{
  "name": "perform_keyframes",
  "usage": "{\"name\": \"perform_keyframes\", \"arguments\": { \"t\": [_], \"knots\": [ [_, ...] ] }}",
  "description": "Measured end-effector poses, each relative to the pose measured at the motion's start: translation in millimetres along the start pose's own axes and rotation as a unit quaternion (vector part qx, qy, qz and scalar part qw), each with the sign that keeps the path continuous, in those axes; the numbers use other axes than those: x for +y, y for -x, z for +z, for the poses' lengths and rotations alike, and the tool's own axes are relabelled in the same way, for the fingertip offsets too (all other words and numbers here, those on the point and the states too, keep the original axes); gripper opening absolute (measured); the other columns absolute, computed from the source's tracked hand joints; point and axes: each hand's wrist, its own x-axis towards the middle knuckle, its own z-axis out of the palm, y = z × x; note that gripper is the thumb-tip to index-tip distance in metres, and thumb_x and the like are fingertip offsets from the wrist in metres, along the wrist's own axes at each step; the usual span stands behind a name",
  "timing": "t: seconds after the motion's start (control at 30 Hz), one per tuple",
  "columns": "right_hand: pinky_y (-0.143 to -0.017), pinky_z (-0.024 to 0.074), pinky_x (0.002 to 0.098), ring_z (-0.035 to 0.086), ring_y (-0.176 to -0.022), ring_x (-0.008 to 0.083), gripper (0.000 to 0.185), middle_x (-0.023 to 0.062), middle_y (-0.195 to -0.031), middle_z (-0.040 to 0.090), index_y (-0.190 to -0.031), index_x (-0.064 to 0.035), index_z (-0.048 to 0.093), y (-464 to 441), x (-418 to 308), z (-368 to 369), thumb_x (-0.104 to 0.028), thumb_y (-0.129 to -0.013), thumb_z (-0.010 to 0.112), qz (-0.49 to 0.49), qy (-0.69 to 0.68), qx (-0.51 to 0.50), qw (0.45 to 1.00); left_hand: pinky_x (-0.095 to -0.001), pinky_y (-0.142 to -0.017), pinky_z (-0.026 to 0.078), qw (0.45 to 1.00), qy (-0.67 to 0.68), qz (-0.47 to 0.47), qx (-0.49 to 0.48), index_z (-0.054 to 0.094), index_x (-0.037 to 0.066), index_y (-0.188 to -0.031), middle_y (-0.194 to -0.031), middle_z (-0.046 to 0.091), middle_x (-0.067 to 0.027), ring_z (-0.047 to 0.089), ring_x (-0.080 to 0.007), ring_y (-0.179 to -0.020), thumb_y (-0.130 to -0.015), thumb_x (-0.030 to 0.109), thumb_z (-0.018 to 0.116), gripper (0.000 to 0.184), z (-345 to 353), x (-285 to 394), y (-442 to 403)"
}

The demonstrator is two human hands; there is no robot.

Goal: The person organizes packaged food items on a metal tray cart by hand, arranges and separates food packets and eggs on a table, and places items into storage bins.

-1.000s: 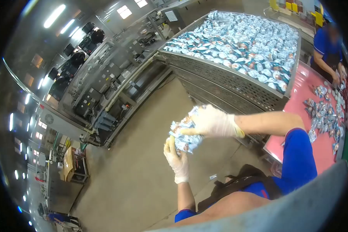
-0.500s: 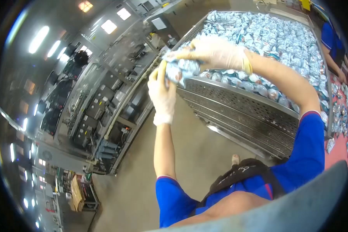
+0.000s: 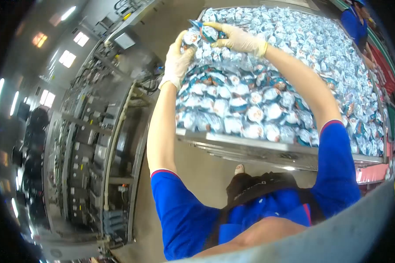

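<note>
Both left hand (image 3: 175,63) and right hand (image 3: 239,39) grasp wrapped packets (image 3: 191,38) in their fingers, best pinched lightly to spare the film

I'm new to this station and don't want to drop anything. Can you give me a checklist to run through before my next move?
1. Gloves on left hand and right hand: ok, both gloved.
2. Held packets gripped: ok, fingers of both hands are on them.
3. Held packets sealed: cannot tell, too small.
4. Bare spot in the metal tray near the hands: not ok, loose packets cover what shows.
5. Co-worker away from your hands: ok, beyond the tray's far right side.
</note>
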Motion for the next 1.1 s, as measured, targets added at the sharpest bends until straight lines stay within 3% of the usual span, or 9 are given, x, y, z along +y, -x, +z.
{"name": "perform_keyframes", "arguments": {
  "t": [0.07,0.23,0.27,0.37,0.43,0.5,0.7,0.83,1.1],
  "knots": [
    [-0.102,0.0456,0.0346,0.059,-0.119,0.0235,0.073,0.0178,-0.134,0.062,-0.152,-0.0102,0.041,-8.5,36.3,17.4,-0.031,-0.091,0.074,0.04,-0.011,0.023,0.999,-0.038,-0.095,0.049,0.996,0.057,-0.03,-0.054,0.054,0.021,-0.143,-0.115,0.066,-0.0154,0.064,-0.0297,-0.108,-0.085,0.026,0.075,0.062,12.3,-30.7,-25.7],
    [-0.104,0.0456,0.0413,0.058,-0.125,0.036,0.079,0.0224,-0.134,0.061,-0.155,-0.0159,0.038,6.6,104.7,27.2,-0.04,-0.089,0.074,0.14,0.223,-0.069,0.962,-0.0441,-0.093,0.05,0.949,-0.242,0.016,-0.202,0.053,0.028,-0.143,-0.114,0.067,-0.0183,0.065,-0.0359,-0.109,-0.085,0.033,0.07,0.06,38.3,-69.4,-54.7],
    [-0.105,0.0458,0.0414,0.058,-0.125,0.036,0.079,0.0226,-0.135,0.061,-0.154,-0.0157,0.038,7.4,111.4,26.0,-0.043,-0.089,0.074,0.166,0.197,-0.08,0.963,-0.0432,-0.095,0.049,0.923,-0.311,-0.004,-0.227,0.051,0.028,-0.144,-0.116,0.066,-0.0182,0.064,-0.0352,-0.111,-0.086,0.031,0.068,0.06,40.8,-54.6,-51.8],
    [-0.104,0.047,0.0423,0.06,-0.123,0.0353,0.082,0.0224,-0.136,0.061,-0.154,-0.0145,0.039,5.4,100.2,26.5,-0.052,-0.088,0.071,0.248,0.171,-0.119,0.946,-0.0467,-0.093,0.05,0.914,-0.297,0.038,-0.274,0.051,0.03,-0.144,-0.116,0.066,-0.0183,0.064,-0.0377,-0.11,-0.092,0.032,0.062,0.053,35.1,-66.4,-57.4],
    [-0.101,0.049,0.0428,0.062,-0.119,0.0378,0.083,0.0235,-0.129,0.064,-0.151,-0.0128,0.042,6.5,72.5,27.7,-0.057,-0.087,0.071,0.234,0.164,-0.183,0.941,-0.0462,-0.095,0.05,0.881,-0.326,0.064,-0.337,0.052,0.029,-0.143,-0.119,0.065,-0.0194,0.063,-0.0372,-0.113,-0.096,0.03,0.055,0.047,28.6,-54.1,-59.0],
    [-0.098,0.0497,0.044,0.063,-0.115,0.0411,0.085,0.0253,-0.123,0.066,-0.15,-0.0118,0.045,7.6,72.4,32.5,-0.062,-0.085,0.069,0.212,0.177,-0.185,0.943,-0.0482,-0.092,0.052,0.868,-0.352,0.068,-0.342,0.054,0.03,-0.141,-0.119,0.067,-0.0172,0.065,-0.0365,-0.111,-0.097,0.031,0.052,0.044,32.0,-57.0,-57.6],
    [-0.097,0.0494,0.0463,0.063,-0.113,0.0427,0.08,0.0248,-0.12,0.068,-0.153,-0.0251,0.042,0.5,73.9,34.2,-0.066,-0.087,0.063,0.273,0.255,-0.229,0.899,-0.049,-0.095,0.051,0.838,-0.402,0.045,-0.367,0.055,0.024,-0.138,-0.129,0.064,-0.0145,0.062,-0.035,-0.12,-0.096,0.026,0.049,0.043,43.0,-63.8,-57.9],
    [-0.098,0.0487,0.047,0.062,-0.116,0.0434,0.082,0.026,-0.123,0.066,-0.154,-0.0218,0.04,-5.9,63.5,31.5,-0.066,-0.088,0.062,0.281,0.252,-0.258,0.889,-0.0444,-0.099,0.049,0.828,-0.414,0.031,-0.376,0.053,0.015,-0.141,-0.126,0.065,-0.0187,0.061,-0.0354,-0.118,-0.094,0.031,0.057,0.049,44.0,-65.9,-55.5],
    [-0.11,0.0415,0.0454,0.054,-0.131,0.0404,0.088,0.0248,-0.141,0.056,-0.154,-0.0187,0.04,1.6,83.1,33.9,-0.071,-0.086,0.059,0.292,0.184,-0.241,0.907,-0.0553,-0.094,0.049,0.825,-0.434,0.019,-0.362,0.056,0.019,-0.132,-0.124,0.064,-0.0166,0.063,-0.0392,-0.116,-0.095,0.028,0.051,0.038,46.2,-61.7,-49.6]
  ]
}}
